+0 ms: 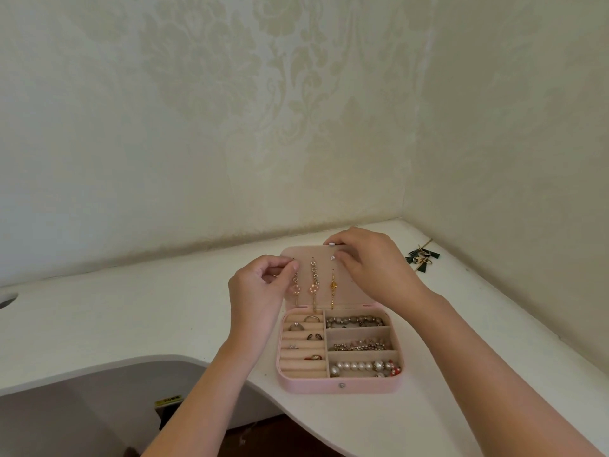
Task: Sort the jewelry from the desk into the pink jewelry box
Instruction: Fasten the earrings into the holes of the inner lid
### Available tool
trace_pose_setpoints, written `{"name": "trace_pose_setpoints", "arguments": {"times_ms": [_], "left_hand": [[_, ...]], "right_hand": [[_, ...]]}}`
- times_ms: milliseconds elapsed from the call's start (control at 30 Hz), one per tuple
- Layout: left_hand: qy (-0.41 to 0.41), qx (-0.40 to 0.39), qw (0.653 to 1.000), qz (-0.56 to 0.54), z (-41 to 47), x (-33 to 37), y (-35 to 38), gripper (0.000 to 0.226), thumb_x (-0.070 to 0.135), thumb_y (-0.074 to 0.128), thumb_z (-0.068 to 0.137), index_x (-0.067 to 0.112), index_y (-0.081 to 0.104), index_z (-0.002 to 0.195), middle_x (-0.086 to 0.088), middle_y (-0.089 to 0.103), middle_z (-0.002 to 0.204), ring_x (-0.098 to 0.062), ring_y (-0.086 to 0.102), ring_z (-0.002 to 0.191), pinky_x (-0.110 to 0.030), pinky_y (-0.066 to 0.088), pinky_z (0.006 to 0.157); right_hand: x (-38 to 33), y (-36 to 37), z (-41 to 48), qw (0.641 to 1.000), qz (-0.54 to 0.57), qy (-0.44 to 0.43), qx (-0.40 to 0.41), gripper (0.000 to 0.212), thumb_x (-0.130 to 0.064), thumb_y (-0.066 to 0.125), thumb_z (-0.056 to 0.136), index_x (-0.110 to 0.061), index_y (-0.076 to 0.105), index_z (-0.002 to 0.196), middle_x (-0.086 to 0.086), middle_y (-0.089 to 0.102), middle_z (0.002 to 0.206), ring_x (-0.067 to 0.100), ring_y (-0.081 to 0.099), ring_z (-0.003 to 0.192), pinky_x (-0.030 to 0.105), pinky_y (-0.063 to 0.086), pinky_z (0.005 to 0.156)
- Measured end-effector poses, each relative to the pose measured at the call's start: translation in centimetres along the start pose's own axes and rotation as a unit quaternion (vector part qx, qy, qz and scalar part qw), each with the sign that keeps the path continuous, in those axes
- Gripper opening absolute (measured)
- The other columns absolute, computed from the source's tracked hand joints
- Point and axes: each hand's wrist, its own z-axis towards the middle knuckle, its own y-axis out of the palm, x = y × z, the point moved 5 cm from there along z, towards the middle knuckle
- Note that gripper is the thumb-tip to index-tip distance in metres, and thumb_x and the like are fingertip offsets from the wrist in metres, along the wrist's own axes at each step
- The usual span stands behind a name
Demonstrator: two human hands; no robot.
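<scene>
The pink jewelry box lies open on the white desk, its lid tilted up. Three dangling earrings hang on the lid's inside. My left hand pinches the top of the leftmost pink-beaded earring at the lid's left edge. My right hand grips the lid's top right edge, fingers curled over it, beside a small stud. Rings sit in the left slots. Bead and pearl bracelets fill the three right compartments.
A dark green tassel piece with gold parts lies on the desk at the right, close to the wall corner. The desk's curved front edge runs below the box. A round cable hole is at the far left.
</scene>
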Motion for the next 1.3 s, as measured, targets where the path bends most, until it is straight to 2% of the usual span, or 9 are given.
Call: {"name": "trace_pose_setpoints", "arguments": {"times_ms": [233,500,633,767,900,1033,1133,1233,1300], "left_hand": [[-0.050,-0.045,0.997,0.031,0.8,1.0,0.0,0.007,0.016,0.073,0.080,0.011,0.074,0.075,-0.002,0.069,0.058,-0.007,0.055,0.041,-0.013,0.041,0.042],[-0.090,-0.147,0.981,0.090,2.5,1.8,0.0,0.012,0.012,0.069,0.084,0.009,0.070,0.072,-0.002,0.066,0.056,-0.005,0.060,0.045,-0.015,0.046,0.045],[-0.034,-0.160,0.972,0.169,2.6,2.6,0.2,0.021,0.014,0.066,0.086,0.016,0.067,0.065,-0.005,0.066,0.058,-0.008,0.059,0.047,-0.022,0.050,0.052],[0.068,-0.172,0.924,0.334,2.9,3.8,0.7,0.025,0.018,0.063,0.083,0.001,0.068,0.065,-0.006,0.056,0.053,-0.016,0.049,0.049,-0.037,0.050,0.061],[0.081,-0.206,0.893,0.393,3.4,4.0,0.9,0.019,0.021,0.062,0.082,0.016,0.056,0.065,-0.005,0.046,0.057,-0.016,0.044,0.054,-0.037,0.045,0.060],[0.072,-0.189,0.906,0.373,3.3,4.2,0.7,0.021,0.023,0.065,0.083,0.012,0.061,0.066,-0.007,0.051,0.055,-0.017,0.045,0.053,-0.030,0.037,0.053],[0.043,-0.159,0.934,0.316,3.2,3.7,0.2,0.027,0.024,0.070,0.081,0.007,0.062,0.062,-0.008,0.058,0.051,-0.014,0.050,0.043,-0.025,0.035,0.049],[0.063,-0.126,0.930,0.340,3.3,3.3,-0.5,0.034,0.038,0.074,0.077,0.018,0.056,0.055,-0.005,0.058,0.050,-0.021,0.051,0.045,-0.027,0.036,0.050],[0.098,-0.091,0.926,0.352,3.2,3.4,-1.1,0.033,0.042,0.076,0.073,0.022,0.053,0.060,0.004,0.052,0.055,-0.017,0.045,0.051,-0.029,0.032,0.052]], "right_hand": [[0.0,0.1,0.1,1.000,-0.002,0.001,-0.001,0.026,-0.008,0.052,0.092,-0.013,0.066,0.112,0.000,0.067,0.111,0.017,0.058,0.103,0.022,0.038,0.083],[-0.2,-0.1,-0.1,1.000,-0.007,-0.010,-0.002,0.025,-0.007,0.051,0.092,-0.013,0.067,0.111,0.000,0.067,0.109,0.017,0.058,0.102,0.021,0.038,0.082],[-0.5,-0.1,0.0,1.000,-0.007,-0.012,-0.009,0.026,-0.006,0.050,0.092,-0.012,0.067,0.112,0.001,0.067,0.111,0.017,0.058,0.103,0.022,0.039,0.085],[-0.4,-0.2,0.0,1.000,-0.006,-0.014,-0.014,0.027,-0.007,0.049,0.093,-0.013,0.066,0.112,0.000,0.066,0.111,0.016,0.058,0.104,0.024,0.042,0.089],[-0.3,-0.2,0.1,0.999,-0.007,-0.019,-0.028,0.028,-0.007,0.048,0.093,-0.015,0.066,0.112,-0.001,0.066,0.111,0.015,0.058,0.104,0.026,0.043,0.090],[-0.3,-0.4,0.2,0.999,0.003,-0.012,-0.039,0.027,-0.008,0.050,0.091,-0.015,0.067,0.111,-0.002,0.066,0.110,0.014,0.058,0.103,0.026,0.043,0.089],[-0.2,-0.4,-0.1,0.999,0.029,0.000,-0.036,0.019,-0.026,0.061,0.087,-0.021,0.067,0.105,-0.010,0.066,0.103,0.006,0.057,0.093,0.022,0.044,0.081],[-0.4,-0.1,-0.1,0.999,0.018,0.025,-0.023,0.030,-0.045,0.072,0.075,-0.024,0.064,0.095,-0.012,0.064,0.092,0.007,0.057,0.084,0.024,0.043,0.076],[-0.7,0.0,-0.1,0.999,-0.005,0.032,-0.001,0.036,-0.050,0.073,0.072,-0.023,0.062,0.092,-0.012,0.062,0.087,0.010,0.055,0.081,0.025,0.039,0.079]]}}
